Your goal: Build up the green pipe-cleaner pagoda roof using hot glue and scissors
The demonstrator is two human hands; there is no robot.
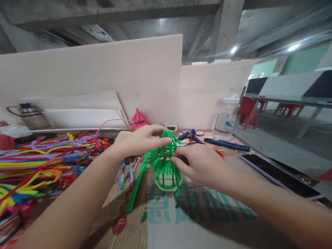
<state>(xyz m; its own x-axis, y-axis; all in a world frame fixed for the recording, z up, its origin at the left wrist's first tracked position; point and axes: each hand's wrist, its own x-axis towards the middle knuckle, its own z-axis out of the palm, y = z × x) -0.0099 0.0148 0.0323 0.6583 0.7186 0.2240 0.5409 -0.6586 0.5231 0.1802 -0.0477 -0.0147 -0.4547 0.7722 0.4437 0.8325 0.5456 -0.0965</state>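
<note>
A small tiered pavilion model (163, 167) with roofs of green pipe cleaners, brown posts and a pale base stands upright in the middle of the work surface. My left hand (145, 140) grips the upper roof from the left, its thumb across the front and its other fingers partly hidden behind. On the right side, my right hand (195, 160) has thumb and forefinger pinched at a green pipe cleaner (177, 188) whose end hangs down past the base. Loose green pipe cleaners (137, 186) lie in a bundle just left of the model.
Many coloured pipe cleaners (52, 162) cover the left side. Behind are a pink pipe-cleaner roof (138, 119), a blue glue gun (192, 135) and a water bottle (225, 119). A dark blue tool (227, 144) and a phone (280, 176) lie right; pens (122, 174) lie left of the model.
</note>
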